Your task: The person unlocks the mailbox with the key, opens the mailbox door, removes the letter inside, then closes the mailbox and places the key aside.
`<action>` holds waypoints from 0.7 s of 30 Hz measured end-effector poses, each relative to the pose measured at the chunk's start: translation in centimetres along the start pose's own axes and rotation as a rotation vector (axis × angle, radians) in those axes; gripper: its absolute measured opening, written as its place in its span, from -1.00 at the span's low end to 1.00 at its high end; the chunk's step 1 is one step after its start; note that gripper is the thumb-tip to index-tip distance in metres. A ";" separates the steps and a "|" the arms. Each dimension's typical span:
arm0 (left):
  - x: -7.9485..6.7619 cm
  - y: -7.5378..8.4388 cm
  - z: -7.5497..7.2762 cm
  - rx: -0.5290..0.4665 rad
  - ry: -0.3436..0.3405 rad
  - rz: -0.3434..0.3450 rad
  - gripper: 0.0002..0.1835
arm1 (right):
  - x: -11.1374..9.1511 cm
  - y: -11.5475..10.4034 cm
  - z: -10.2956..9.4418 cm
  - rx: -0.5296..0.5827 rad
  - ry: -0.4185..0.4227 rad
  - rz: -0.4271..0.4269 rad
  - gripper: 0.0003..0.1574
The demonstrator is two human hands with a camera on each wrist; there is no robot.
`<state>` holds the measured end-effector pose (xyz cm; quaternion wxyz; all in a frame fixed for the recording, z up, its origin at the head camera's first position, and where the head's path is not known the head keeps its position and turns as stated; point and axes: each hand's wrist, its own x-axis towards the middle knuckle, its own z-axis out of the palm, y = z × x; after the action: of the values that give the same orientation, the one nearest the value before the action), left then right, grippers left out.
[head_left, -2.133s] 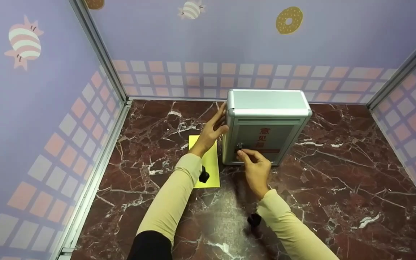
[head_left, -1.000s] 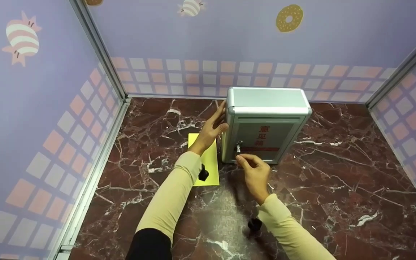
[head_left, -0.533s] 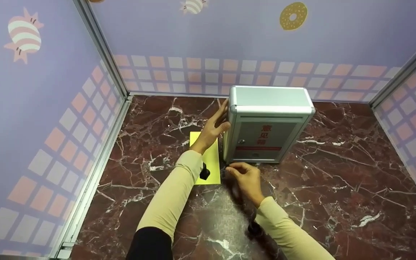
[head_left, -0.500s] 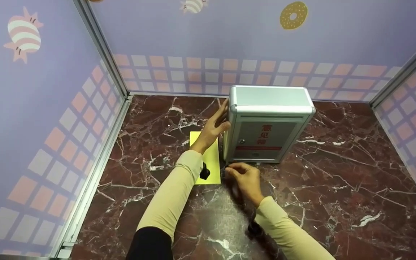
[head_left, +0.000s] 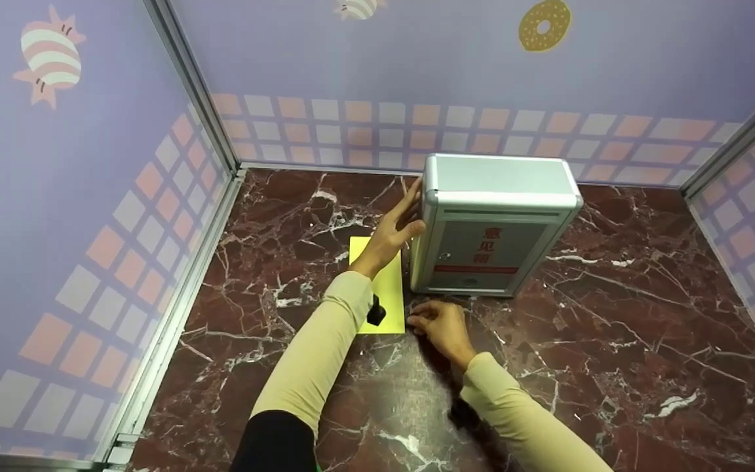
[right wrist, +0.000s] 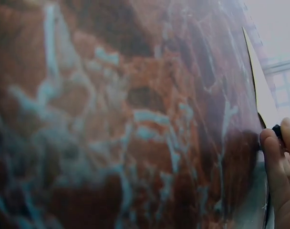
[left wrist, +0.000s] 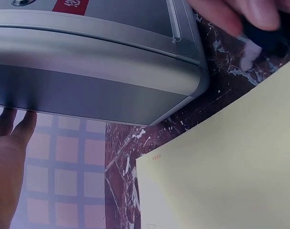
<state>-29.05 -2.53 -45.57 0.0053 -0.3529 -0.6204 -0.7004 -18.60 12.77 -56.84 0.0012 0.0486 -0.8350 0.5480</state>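
Note:
A silver metal suggestion box [head_left: 505, 174] with red characters on its front door stands upright on the marbled table [head_left: 646, 314]. On the door's left side is a round lock [head_left: 444, 256], with nothing in it. My left hand [head_left: 387, 239] rests against the box's left side with its fingers extended. In front of the box's lower left corner, just above the table, my right hand [head_left: 443, 328] pinches a small key between thumb and fingers. The key's black head [left wrist: 266, 38] and blurred pale blade [left wrist: 250, 55] show in the left wrist view.
A yellow envelope [head_left: 387, 288] lies flat to the left of the box, partly under my left forearm. Purple patterned panels [head_left: 377, 65] wall in the back and both sides. A black wrist camera [head_left: 375, 311] sits at the left cuff.
My right hand has drawn the key out of the lock and moved it down and left, off the door toward the envelope. The left hand has stayed on the box.

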 end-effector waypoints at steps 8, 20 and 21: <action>0.1 -0.1 -0.2 -0.035 -0.016 -0.005 0.08 | 0.2 -0.3 0.2 -0.082 -0.020 -0.028 -0.84; 0.1 -0.9 -0.5 -0.023 -0.024 -0.011 0.07 | 0.4 -0.4 0.5 -0.311 0.011 -0.153 -0.80; 0.2 -1.3 -0.6 -0.020 -0.021 -0.010 0.07 | 0.5 -0.4 0.5 -0.321 0.012 -0.160 -0.80</action>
<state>-30.02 -2.66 -46.57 -0.0082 -0.3570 -0.6150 -0.7030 -19.03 12.12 -56.64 0.0573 0.1110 -0.9053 0.4060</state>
